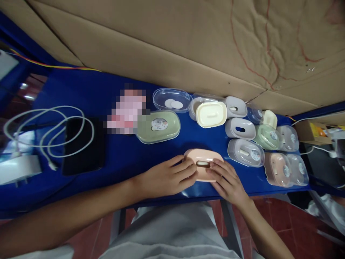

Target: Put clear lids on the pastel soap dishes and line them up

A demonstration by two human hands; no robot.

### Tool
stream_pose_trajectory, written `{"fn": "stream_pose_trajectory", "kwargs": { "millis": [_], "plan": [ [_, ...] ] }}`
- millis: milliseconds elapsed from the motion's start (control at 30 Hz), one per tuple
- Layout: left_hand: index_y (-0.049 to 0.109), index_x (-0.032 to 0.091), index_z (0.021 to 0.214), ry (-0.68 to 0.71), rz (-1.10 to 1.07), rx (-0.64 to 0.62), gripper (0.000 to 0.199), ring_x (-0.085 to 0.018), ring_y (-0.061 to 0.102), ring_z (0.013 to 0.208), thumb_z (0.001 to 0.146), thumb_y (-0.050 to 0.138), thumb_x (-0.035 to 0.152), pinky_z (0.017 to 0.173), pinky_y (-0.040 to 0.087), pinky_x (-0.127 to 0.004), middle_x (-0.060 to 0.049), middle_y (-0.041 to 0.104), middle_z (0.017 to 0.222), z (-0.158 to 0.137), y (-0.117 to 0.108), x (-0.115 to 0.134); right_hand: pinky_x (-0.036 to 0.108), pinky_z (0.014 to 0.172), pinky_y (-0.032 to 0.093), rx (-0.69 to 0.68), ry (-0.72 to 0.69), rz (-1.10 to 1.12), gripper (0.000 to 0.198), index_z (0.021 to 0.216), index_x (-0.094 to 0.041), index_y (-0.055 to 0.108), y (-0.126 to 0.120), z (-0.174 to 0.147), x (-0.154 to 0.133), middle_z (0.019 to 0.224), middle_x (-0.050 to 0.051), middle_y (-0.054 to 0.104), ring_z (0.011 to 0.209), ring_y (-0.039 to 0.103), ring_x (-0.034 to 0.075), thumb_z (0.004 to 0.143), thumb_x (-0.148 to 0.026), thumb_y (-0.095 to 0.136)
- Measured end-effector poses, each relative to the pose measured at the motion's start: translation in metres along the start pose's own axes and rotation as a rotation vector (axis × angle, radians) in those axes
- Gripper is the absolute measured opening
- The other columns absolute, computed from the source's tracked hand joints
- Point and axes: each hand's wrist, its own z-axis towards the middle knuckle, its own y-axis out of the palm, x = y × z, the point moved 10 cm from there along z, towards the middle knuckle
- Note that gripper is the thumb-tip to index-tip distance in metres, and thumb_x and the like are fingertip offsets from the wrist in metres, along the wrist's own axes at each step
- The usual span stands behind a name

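A peach-coloured oval plastic box [204, 154] sits at the front edge of the blue table, with a slot in its top and something white showing inside the slot. My left hand [172, 176] holds its left side, fingers curved over the rim and top. Against its right side, my right hand [229, 180] grips with fingertips close to the slot. Behind the box lie a pale green oval box [169, 133] with a round label and a cream oval piece [211, 115]. To the right stands a grey box [246, 154] under a clear cover.
Several more oval boxes [279, 171] and clear covers crowd the right side. A clear oval cover [172, 98] lies at the back. At left are a white cable [58, 111], a black tablet-like slab [81, 162] and a white adapter [21, 169]. Brown sheeting [151, 39] borders the back.
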Motion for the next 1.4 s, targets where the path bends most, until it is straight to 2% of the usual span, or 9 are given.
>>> {"fn": "stream_pose_trajectory", "kwargs": {
  "millis": [133,267,433,533,700,867,1000,1167,1400],
  "plan": [
    [0.071,0.012,0.127,-0.067,-0.036,0.033,0.022,-0.025,0.07,0.123,0.107,0.06,0.013,0.108,0.057,-0.041,-0.013,0.075,0.128,-0.004,0.002,-0.012,0.055,0.126,0.052,-0.013,-0.007,0.074,0.067,0.166,-0.025,0.048,0.003,0.015,0.017,0.15,0.014,0.069,0.156,0.052,0.031,0.104,-0.016,0.07],
    [0.07,0.01,0.13,-0.126,-0.077,0.096,0.026,-0.028,0.066,0.134,0.105,0.064,0.012,0.118,0.055,-0.043,-0.016,0.073,0.133,-0.011,-0.005,-0.024,0.056,0.126,0.053,0.004,0.0,0.109,0.074,0.169,-0.028,0.044,0.003,0.03,0.032,0.159,0.014,0.062,0.159,0.049,0.033,0.102,-0.016,0.073],
    [0.067,0.011,0.136,-0.158,-0.088,0.097,0.035,-0.03,0.067,0.133,0.102,0.063,0.007,0.116,0.057,-0.049,-0.017,0.072,0.137,-0.015,-0.008,-0.032,0.06,0.125,0.053,0.051,0.023,0.113,0.08,0.169,-0.03,0.045,0.0,0.042,0.047,0.158,0.014,0.063,0.156,0.052,0.035,0.098,-0.023,0.08],
    [0.067,0.012,0.137,-0.171,-0.077,0.121,0.037,-0.029,0.068,0.131,0.101,0.067,0.007,0.116,0.057,-0.048,-0.016,0.072,0.134,-0.015,-0.012,-0.035,0.057,0.125,0.053,0.028,0.006,0.063,0.081,0.17,-0.03,0.043,0.002,0.046,0.047,0.16,0.014,0.062,0.156,0.052,0.034,0.098,-0.024,0.081],
    [0.072,0.016,0.117,-0.192,0.011,0.091,0.018,-0.026,0.07,0.12,0.102,0.065,0.009,0.113,0.056,-0.044,-0.011,0.075,0.119,-0.013,-0.011,-0.037,0.055,0.127,0.052,-0.035,-0.068,-0.038,0.082,0.173,-0.028,0.036,0.008,0.049,0.03,0.168,0.015,0.053,0.161,0.044,0.034,0.101,-0.018,0.074],
    [0.07,0.017,0.106,-0.174,0.001,0.073,0.008,-0.028,0.066,0.129,0.104,0.062,0.014,0.117,0.054,-0.045,-0.013,0.074,0.126,-0.013,-0.006,-0.037,0.057,0.129,0.05,-0.068,-0.115,0.006,0.077,0.173,-0.027,0.037,0.015,0.055,0.024,0.169,0.013,0.052,0.164,0.04,0.033,0.103,-0.018,0.068],
    [0.069,0.015,0.11,-0.158,-0.003,0.076,0.01,-0.031,0.067,0.129,0.102,0.064,0.012,0.115,0.055,-0.049,-0.015,0.073,0.128,-0.014,-0.005,-0.037,0.062,0.128,0.049,-0.064,-0.089,0.101,0.076,0.172,-0.031,0.038,0.017,0.059,0.034,0.171,0.012,0.05,0.163,0.041,0.034,0.104,-0.022,0.07],
    [0.07,0.014,0.117,-0.165,0.007,0.073,0.016,-0.029,0.068,0.132,0.104,0.063,0.012,0.12,0.054,-0.047,-0.016,0.074,0.131,-0.012,0.002,-0.035,0.062,0.127,0.049,-0.035,-0.065,0.102,0.076,0.17,-0.032,0.042,0.014,0.058,0.046,0.169,0.012,0.052,0.163,0.041,0.035,0.102,-0.016,0.071],
    [0.068,0.01,0.132,-0.203,-0.056,0.134,0.029,-0.031,0.064,0.143,0.103,0.067,0.015,0.127,0.05,-0.048,-0.02,0.071,0.141,-0.012,0.002,-0.035,0.066,0.126,0.05,0.072,0.014,0.139,0.071,0.164,-0.036,0.051,0.004,0.056,0.057,0.169,0.009,0.053,0.157,0.05,0.036,0.099,-0.019,0.075]
  ]
}}
